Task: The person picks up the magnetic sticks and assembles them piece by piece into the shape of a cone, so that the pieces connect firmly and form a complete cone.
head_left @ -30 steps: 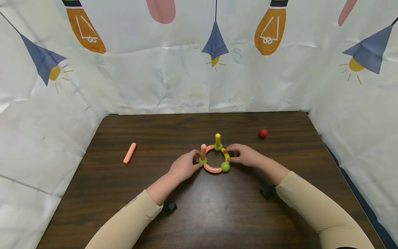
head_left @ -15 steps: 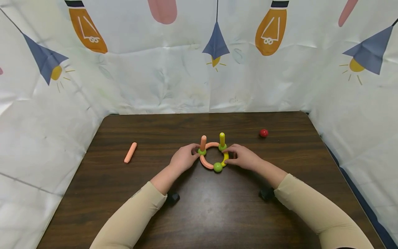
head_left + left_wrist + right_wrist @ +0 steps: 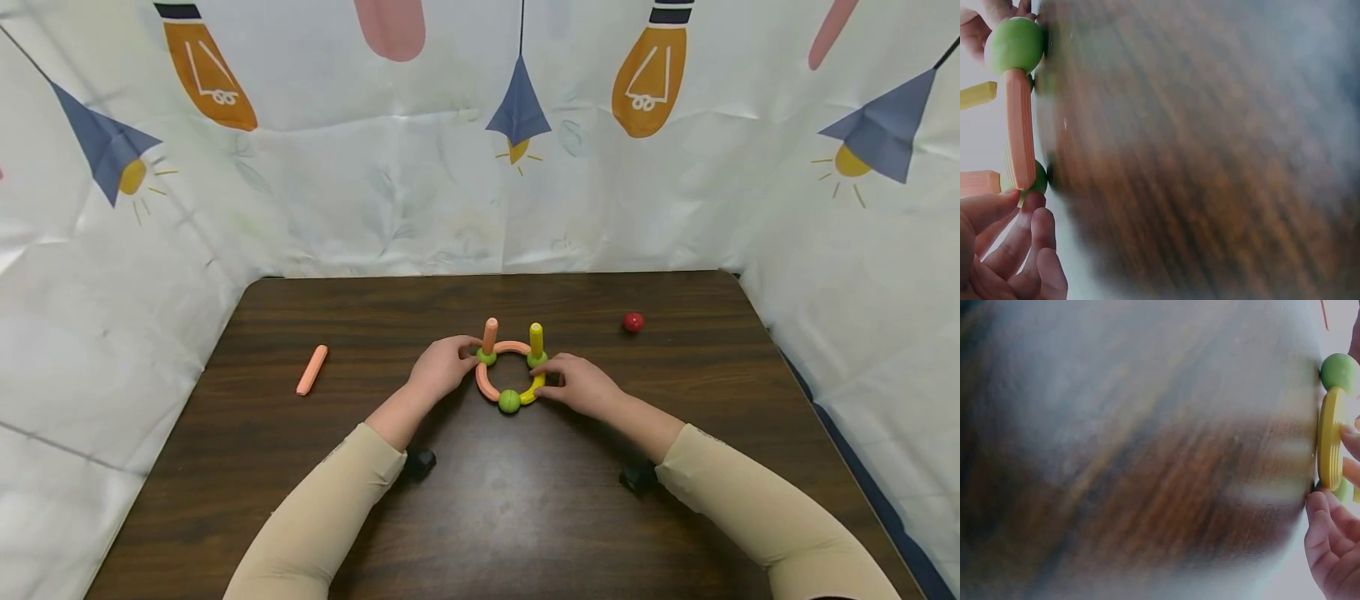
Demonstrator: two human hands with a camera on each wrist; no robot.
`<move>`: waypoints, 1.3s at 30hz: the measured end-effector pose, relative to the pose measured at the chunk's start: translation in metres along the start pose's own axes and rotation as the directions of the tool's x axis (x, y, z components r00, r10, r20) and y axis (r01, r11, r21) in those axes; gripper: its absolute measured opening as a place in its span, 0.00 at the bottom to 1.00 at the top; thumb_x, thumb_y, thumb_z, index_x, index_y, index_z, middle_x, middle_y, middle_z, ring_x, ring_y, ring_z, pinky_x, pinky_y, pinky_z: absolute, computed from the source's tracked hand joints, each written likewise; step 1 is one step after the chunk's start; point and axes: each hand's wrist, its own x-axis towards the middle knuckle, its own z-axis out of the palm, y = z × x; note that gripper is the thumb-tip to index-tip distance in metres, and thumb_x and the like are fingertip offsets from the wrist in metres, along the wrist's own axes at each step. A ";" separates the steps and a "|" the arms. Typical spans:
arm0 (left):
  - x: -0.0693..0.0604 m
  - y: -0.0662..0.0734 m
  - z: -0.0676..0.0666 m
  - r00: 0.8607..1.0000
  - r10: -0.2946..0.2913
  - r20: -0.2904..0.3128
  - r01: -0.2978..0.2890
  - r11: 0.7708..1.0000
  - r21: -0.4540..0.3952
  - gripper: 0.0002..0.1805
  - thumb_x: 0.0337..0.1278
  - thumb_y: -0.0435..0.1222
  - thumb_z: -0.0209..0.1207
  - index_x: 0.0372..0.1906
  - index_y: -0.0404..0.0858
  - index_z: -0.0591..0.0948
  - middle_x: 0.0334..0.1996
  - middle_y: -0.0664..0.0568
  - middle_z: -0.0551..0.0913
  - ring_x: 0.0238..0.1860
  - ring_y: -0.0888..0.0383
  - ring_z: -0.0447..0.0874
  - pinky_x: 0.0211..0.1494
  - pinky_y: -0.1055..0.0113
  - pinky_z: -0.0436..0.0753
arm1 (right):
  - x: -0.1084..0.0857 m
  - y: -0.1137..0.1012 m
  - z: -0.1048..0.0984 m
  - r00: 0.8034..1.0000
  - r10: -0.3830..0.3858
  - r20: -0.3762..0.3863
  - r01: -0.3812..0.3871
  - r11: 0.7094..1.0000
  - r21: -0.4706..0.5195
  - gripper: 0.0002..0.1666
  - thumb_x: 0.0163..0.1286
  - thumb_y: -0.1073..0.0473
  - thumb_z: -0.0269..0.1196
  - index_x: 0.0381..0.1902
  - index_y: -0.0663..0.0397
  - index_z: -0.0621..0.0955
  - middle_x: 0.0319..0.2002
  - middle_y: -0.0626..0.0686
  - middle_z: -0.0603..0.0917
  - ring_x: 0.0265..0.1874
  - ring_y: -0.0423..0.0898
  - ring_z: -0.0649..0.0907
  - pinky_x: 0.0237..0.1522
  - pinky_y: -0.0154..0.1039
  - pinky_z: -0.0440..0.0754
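On the table lies a ring of curved orange sticks [image 3: 486,383] and a curved yellow stick [image 3: 531,392], joined by green balls. An upright orange stick [image 3: 490,335] rises from the left ball [image 3: 486,358]; an upright yellow stick [image 3: 536,339] stands in the right rear ball [image 3: 536,360]. The front ball [image 3: 510,402] carries no upright. My left hand [image 3: 438,367] pinches the left ball; in the left wrist view its thumb lies by the end of a curved orange stick [image 3: 1020,131]. My right hand [image 3: 581,383] holds the curved yellow stick [image 3: 1330,440] between thumb and fingers.
A loose straight orange stick [image 3: 312,370] lies on the left part of the dark wooden table [image 3: 480,517]. Towards the back right sits a red ball [image 3: 633,322]. A white printed cloth [image 3: 375,192] hangs behind the table and along both sides.
The ring has turned clockwise on the table: its front ball has shifted left and its left ball away from me. My left hand has moved forward with it; my right fingers stay on its right side.
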 end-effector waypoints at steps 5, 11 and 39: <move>-0.002 -0.005 -0.005 1.000 0.005 -0.016 -0.005 1.000 -0.017 0.18 0.68 0.42 0.61 0.61 0.49 0.81 0.36 0.55 0.84 0.29 0.58 0.79 0.32 0.63 0.76 | 0.000 -0.001 0.000 1.000 0.000 0.003 0.000 1.000 -0.001 0.20 0.64 0.49 0.71 0.54 0.43 0.85 0.43 0.47 0.80 0.30 0.41 0.74 0.32 0.37 0.74; -0.008 -0.014 -0.019 0.999 0.001 -0.043 -0.003 0.999 -0.033 0.19 0.69 0.41 0.60 0.62 0.49 0.80 0.40 0.54 0.85 0.28 0.58 0.79 0.32 0.63 0.77 | -0.001 -0.001 0.000 1.000 -0.001 0.011 0.001 1.000 0.010 0.20 0.64 0.49 0.71 0.54 0.43 0.85 0.43 0.47 0.80 0.30 0.42 0.74 0.32 0.37 0.74; -0.075 -0.129 -0.124 0.957 -0.164 -0.238 0.179 0.983 0.043 0.25 0.73 0.45 0.55 0.67 0.38 0.74 0.52 0.39 0.81 0.51 0.39 0.79 0.45 0.47 0.77 | 0.001 -0.001 0.001 1.000 0.008 0.009 -0.008 1.000 0.026 0.20 0.64 0.50 0.71 0.54 0.44 0.85 0.42 0.47 0.80 0.30 0.41 0.74 0.32 0.37 0.74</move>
